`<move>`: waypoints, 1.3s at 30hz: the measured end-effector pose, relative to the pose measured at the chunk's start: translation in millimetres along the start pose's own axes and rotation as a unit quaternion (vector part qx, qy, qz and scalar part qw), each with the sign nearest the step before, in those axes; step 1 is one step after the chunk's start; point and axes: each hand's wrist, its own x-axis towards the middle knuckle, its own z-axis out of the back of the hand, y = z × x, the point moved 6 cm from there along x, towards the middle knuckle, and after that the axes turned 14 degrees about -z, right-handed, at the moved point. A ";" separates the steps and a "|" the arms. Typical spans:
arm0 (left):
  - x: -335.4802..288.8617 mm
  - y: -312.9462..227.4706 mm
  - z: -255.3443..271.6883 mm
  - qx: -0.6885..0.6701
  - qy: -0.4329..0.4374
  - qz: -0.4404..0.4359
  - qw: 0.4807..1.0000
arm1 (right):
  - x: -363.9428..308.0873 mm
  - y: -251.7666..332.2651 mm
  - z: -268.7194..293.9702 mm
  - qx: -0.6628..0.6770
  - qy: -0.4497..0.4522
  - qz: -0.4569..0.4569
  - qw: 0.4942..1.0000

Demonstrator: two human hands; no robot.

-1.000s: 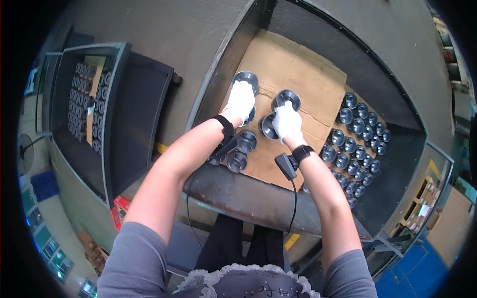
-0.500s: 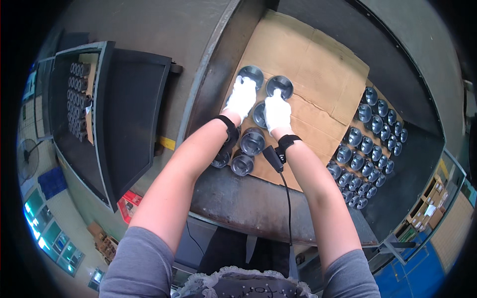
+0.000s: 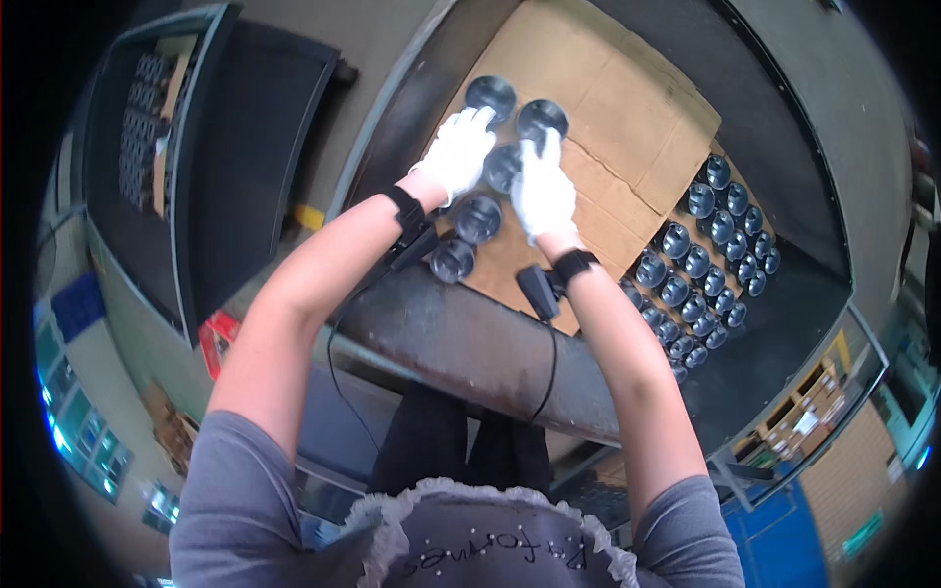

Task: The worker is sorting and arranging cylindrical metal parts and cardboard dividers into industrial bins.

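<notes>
Several round dark metal parts lie in a loose line on a cardboard sheet (image 3: 627,108) inside a black metal bin. My left hand (image 3: 456,152), in a white glove, has its fingers closed on the near rim of the far-left round part (image 3: 490,93). My right hand (image 3: 544,191), also gloved, grips the round part (image 3: 544,116) beside it. A third part (image 3: 502,169) sits half hidden between my hands. Two more (image 3: 477,218) (image 3: 452,260) lie just under my left wrist.
Rows of the same shiny parts (image 3: 701,250) fill the bin's right side. The bin's thick dark front edge (image 3: 470,343) runs under my forearms. A black tray (image 3: 235,147) with small parts stands at the left. A black device (image 3: 538,291) with a cable hangs at my right wrist.
My hands stay on the same two parts. The whole scene has shifted in view as my head moved, and the rows of parts now lie further right.
</notes>
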 end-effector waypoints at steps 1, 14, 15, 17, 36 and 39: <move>-20.0 -8.7 16.5 -0.035 -0.008 0.024 0.999 | -22.2 3.2 24.1 0.014 0.012 -0.007 1.000; -542.8 -230.9 142.9 0.068 -0.307 0.453 0.834 | -286.1 -170.8 110.2 -0.108 0.096 0.145 0.979; -580.1 -262.0 118.5 0.069 -0.319 0.473 0.818 | -307.3 -166.3 117.8 -0.131 0.118 0.147 0.973; -635.2 -315.8 76.0 0.107 -0.347 0.523 0.771 | -333.1 -160.1 123.6 -0.123 0.121 0.187 0.967; -814.0 -629.0 -254.3 -0.085 -0.311 0.816 0.480 | -527.4 -39.6 -1.2 -0.311 0.219 0.475 0.793; -829.5 -663.6 -281.6 -0.146 -0.290 0.840 0.435 | -520.0 -61.1 -44.0 -0.405 0.226 0.433 0.773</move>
